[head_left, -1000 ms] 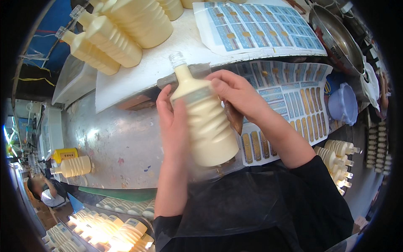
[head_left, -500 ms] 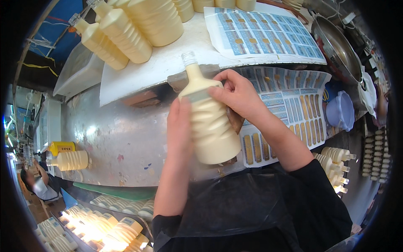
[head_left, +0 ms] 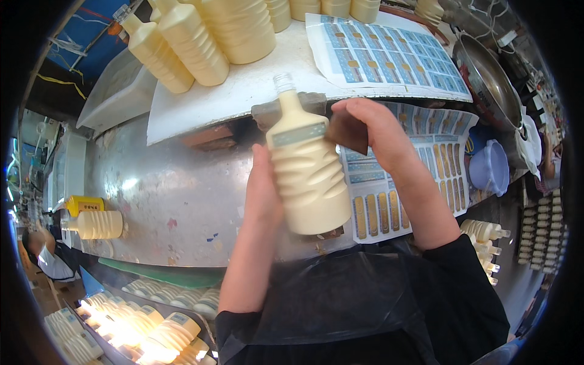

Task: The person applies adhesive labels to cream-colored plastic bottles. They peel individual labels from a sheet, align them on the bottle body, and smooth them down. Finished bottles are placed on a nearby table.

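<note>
A cream-coloured bottle (head_left: 310,188) with a rippled body and a clear threaded neck lies tilted back, its neck end over a grey-brown block (head_left: 261,114). Across its shoulder runs a blue-grey label strip (head_left: 298,135). My left hand (head_left: 263,191) grips the bottle along its left side, thumb upward and the other fingers mostly hidden. To the right of the label, my right hand (head_left: 380,131) is closed on a flat, dark brown scraper-like piece (head_left: 350,132). That piece's edge is close to the label's right end; whether it touches, I cannot tell.
Label sheets (head_left: 389,52) lie on the white board, and more sheets (head_left: 420,164) lie under my right forearm. Several cream bottles (head_left: 194,48) stand at the back left. A purple bucket (head_left: 488,167) and a metal pan (head_left: 490,73) are at right. One bottle (head_left: 100,224) lies far left.
My right hand has left the bottle's label and moved right, with the brown piece now raised at its fingers. The label strip is now in plain sight. My left hand stays at the bottle's side.
</note>
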{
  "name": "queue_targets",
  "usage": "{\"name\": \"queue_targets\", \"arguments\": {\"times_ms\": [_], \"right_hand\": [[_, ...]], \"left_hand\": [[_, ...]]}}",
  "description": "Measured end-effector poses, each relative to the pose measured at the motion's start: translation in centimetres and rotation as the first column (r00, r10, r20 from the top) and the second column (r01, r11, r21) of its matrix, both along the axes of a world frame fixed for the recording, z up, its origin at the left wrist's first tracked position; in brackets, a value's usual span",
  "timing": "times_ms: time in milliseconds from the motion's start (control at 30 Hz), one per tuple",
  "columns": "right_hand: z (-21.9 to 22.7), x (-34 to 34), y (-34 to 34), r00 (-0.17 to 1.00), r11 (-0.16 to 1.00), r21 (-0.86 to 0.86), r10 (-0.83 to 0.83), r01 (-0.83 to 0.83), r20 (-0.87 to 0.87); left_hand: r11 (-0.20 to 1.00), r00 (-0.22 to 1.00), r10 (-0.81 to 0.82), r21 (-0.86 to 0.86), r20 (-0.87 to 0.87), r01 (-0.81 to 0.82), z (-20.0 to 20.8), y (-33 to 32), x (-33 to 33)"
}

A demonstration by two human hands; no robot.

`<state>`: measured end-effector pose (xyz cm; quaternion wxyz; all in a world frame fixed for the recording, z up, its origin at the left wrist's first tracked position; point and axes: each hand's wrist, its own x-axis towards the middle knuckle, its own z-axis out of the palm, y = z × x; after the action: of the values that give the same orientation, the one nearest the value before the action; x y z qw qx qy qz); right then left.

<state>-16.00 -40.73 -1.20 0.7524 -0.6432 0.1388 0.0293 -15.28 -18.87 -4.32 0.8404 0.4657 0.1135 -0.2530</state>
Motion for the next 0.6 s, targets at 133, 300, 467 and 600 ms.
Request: {"name": "queue_targets", "arguments": {"times_ms": [133, 300, 467, 600], "right_hand": [[1.9, -0.1, 2.7, 0.968, 0.939, -0.336, 0.011, 0.076, 0.250], [3.0, -1.6, 6.8, 0.923, 0.639, -0.756, 0.189, 0.144, 0.336], [-1.3, -2.6, 3.6, 0.954, 0.778, -0.589, -0.045, 0.219, 0.296], [-4.5, -2.9, 1.6, 0.975, 0.911, -0.361, -0.151, 0.202, 0.165]], "left_hand": [[0.994, 0.994, -0.060, 0.099, 0.086, 0.052, 1.3, -0.5, -0.5], [0.975, 0.963, -0.060, 0.221, 0.263, 0.000, 0.1, -0.3, 0.1], [0.987, 0.980, 0.030, 0.151, 0.196, -0.060, -0.7, -0.6, 0.1], [0.990, 0.986, 0.033, 0.130, 0.162, -0.055, -0.3, -0.8, -0.3]]}}
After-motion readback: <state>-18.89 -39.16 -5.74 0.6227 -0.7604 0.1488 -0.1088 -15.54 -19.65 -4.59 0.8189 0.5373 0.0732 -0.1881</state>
